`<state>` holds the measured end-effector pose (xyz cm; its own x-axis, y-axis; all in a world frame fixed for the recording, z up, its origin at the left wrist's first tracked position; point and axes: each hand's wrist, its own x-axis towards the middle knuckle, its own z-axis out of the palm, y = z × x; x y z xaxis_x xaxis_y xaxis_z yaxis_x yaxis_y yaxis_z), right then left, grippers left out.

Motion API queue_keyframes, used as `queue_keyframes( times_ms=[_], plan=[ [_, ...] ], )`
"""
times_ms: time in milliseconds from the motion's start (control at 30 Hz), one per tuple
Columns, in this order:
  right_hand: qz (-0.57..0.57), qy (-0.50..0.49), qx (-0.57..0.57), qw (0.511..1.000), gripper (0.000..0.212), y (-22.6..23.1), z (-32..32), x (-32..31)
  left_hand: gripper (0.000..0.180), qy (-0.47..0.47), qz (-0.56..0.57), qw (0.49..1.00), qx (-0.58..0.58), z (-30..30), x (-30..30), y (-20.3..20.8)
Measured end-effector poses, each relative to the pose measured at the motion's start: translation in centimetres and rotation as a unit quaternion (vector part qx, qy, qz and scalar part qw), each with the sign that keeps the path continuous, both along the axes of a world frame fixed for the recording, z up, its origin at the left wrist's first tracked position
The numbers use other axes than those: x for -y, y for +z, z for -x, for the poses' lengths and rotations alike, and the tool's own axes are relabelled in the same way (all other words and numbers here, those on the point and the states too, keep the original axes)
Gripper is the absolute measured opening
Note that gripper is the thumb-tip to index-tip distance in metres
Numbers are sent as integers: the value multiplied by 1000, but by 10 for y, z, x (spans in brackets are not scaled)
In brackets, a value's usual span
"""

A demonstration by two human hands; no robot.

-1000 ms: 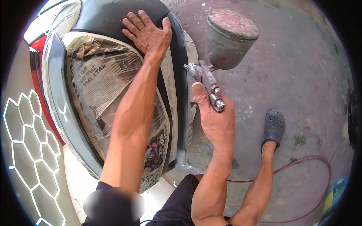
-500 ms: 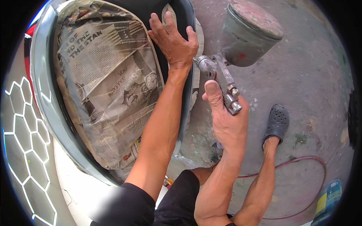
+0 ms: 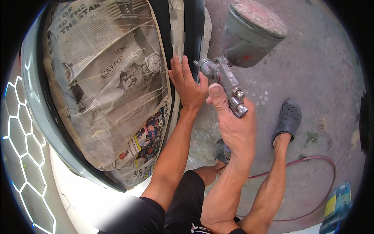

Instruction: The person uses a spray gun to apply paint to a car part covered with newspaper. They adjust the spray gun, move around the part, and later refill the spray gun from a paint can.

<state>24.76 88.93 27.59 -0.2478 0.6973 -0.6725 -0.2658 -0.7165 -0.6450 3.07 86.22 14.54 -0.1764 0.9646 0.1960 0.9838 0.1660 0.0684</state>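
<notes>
A grey, curved car body part fills the left side. Inside its dark frame, newspaper sheets cover the large inner area. My left hand lies on the part's right side, fingers stretched out, near a strip of masking paper on the black surface; it grasps nothing. In my right hand is a metal spray gun, its handle mostly hidden by my palm and fingers. The gun's nozzle faces left towards the part, and a grey paint cup with a pink-stained lid sits on it.
A reddish hose loops over the stained concrete floor. At the lower right stands a bluish container with a yellow label. My feet wear dark clogs. Hexagonal white lights reflect on a glossy surface at the left.
My left hand has slid nearer along the part's right side, exposing more of the paper strip. The view has shifted, so the part sits further left. My right hand keeps holding the spray gun.
</notes>
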Motion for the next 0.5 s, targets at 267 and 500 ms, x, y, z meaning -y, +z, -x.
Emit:
queue_keyframes(
  times_ms=[267, 500],
  plan=[
    [-51, -28, -34, 998, 55, -10, 21, 30, 59, -18, 84, 983, 160, 4, 79, 17],
    [-44, 10, 47, 998, 57, 46, -10, 10, 49, 288, 274, 851, 344, -53, 180, 146]
  ],
)
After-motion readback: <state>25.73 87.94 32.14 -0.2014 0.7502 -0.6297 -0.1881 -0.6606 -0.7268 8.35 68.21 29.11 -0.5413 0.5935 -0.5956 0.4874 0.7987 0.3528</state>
